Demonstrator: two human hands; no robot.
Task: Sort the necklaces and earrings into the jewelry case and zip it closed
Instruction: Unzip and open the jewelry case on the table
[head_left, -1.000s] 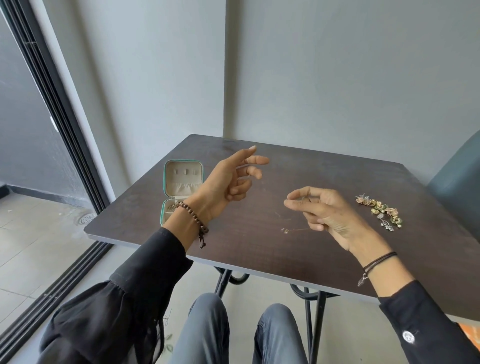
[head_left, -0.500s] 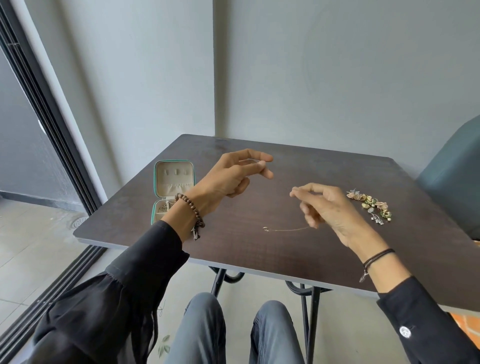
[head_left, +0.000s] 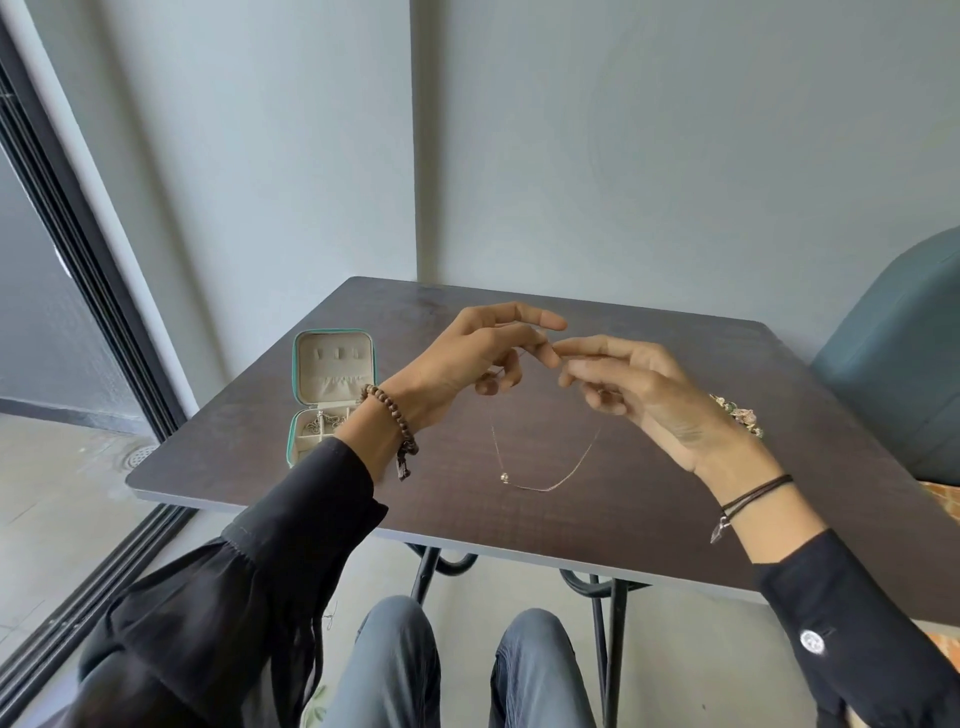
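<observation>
Both hands raised above the middle of the dark table (head_left: 649, 519), fingertips meeting. Left hand (head_left: 467, 364): palm turned down, index finger stretched out to the right, thumb and lower fingers curled in and pinching one end of a thin necklace (head_left: 545, 487); a strand of chain shows between those fingers. Right hand (head_left: 644, 395): palm facing left, fingers half curled, closed on the chain's other end, its index tip touching the left hand's fingertips. The chain hangs from both hands in a narrow U toward the near edge, with a small bead (head_left: 504, 476) low on its left side; whether the bottom of the loop rests on the table cannot be told. Both forearms come in from the near edge in black sleeves, wrists lifted. Beaded bracelet (head_left: 390, 410) on the left wrist, black cord band (head_left: 756, 492) on the right. Jewelry case (head_left: 332, 364) stands open at the table's left side, just beyond the left wrist, lid upright, chains lying in its near compartments. A cluster of earrings (head_left: 740, 415) lies on the table to the right, partly hidden behind the right hand. A teal chair (head_left: 893, 353) stands at far right.
</observation>
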